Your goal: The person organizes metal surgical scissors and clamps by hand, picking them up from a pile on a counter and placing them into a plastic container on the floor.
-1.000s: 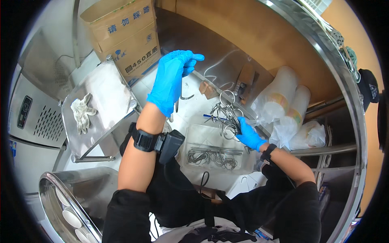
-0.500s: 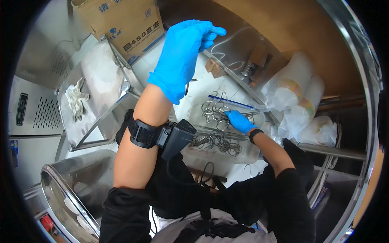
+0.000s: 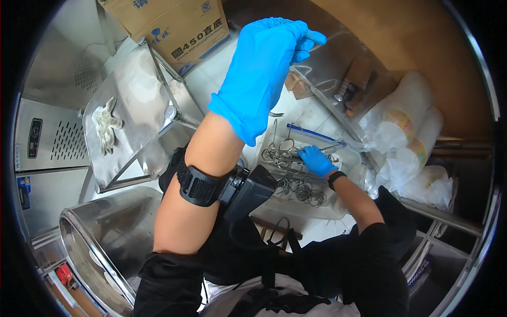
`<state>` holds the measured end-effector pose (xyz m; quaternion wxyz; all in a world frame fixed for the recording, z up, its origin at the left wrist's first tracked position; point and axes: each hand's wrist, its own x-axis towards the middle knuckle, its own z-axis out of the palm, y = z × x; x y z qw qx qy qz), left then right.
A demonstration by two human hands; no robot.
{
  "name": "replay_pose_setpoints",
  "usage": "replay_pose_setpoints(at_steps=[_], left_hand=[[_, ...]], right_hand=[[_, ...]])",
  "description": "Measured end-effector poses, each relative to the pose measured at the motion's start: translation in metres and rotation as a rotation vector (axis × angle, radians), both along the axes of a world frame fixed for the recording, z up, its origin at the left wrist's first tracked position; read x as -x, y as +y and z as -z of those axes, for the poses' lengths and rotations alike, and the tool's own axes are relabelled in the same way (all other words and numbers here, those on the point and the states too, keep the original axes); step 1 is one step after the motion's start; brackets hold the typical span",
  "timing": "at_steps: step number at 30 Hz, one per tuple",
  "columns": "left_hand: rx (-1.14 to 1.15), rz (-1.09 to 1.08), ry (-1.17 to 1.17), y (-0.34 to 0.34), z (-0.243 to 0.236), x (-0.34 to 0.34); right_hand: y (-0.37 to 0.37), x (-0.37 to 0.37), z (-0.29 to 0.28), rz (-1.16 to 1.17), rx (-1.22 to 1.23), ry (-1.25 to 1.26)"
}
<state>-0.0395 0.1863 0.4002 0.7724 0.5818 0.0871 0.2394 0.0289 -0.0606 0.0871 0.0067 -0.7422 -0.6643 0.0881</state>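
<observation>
The right hand [image 3: 318, 161], in a blue glove, is curling over a bunch of ring-handled steel instruments [image 3: 285, 155] and seems to be grasping them, though its back is hiding the exact hold. The rings are fanning out just left of its fingertips, within the clear plastic tub [image 3: 330, 212]. On the wearer's side of that hand, a second tangle of looped instruments [image 3: 302, 191] is lying in the tub; a blue strip [image 3: 317, 135] is running just beyond the hand. The left hand [image 3: 282, 39], also gloved, is hanging farther out and to the left, fingers bending inward; I cannot tell whether it is holding anything.

Rings could be hooking onto one another, making the bunch drag or scatter; a sharp tip could be piercing the thin glove. The black device [image 3: 248, 193] on the left forearm is jutting toward the tub and could be knocking its rim.

Rightward of the right hand, plastic-wrapped rolls [image 3: 404, 116] are crowding its path, and a steel panel [image 3: 327, 58] is edging the far side. The freer room is opening above the tub, between both hands.
</observation>
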Motion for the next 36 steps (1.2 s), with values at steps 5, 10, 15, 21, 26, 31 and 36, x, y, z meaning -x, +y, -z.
replay_pose_setpoints(at_steps=[5, 10, 15, 21, 26, 31, 36], left_hand=[[0.008, 0.043, 0.034, 0.001, 0.003, -0.006], [0.039, 0.014, 0.000, -0.001, -0.005, -0.001], [0.008, 0.107, -0.050, -0.007, -0.003, 0.000], [0.078, 0.035, 0.027, 0.000, -0.012, 0.014], [0.063, 0.011, 0.032, 0.010, -0.011, 0.013], [0.042, -0.022, 0.026, 0.011, -0.013, 0.007], [0.003, -0.065, 0.020, 0.011, -0.008, 0.004]], right_hand=[[-0.018, -0.033, -0.057, -0.005, -0.037, -0.008], [-0.030, -0.038, -0.141, 0.045, -0.017, -0.039], [-0.057, -0.039, -0.114, -0.034, 0.072, -0.007], [-0.033, 0.001, -0.049, 0.198, -0.084, 0.115], [-0.002, 0.016, -0.030, 0.419, -0.184, 0.397], [0.021, 0.009, -0.020, 0.778, -0.249, 0.555], [0.030, -0.014, -0.028, 0.972, -0.456, 0.701]])
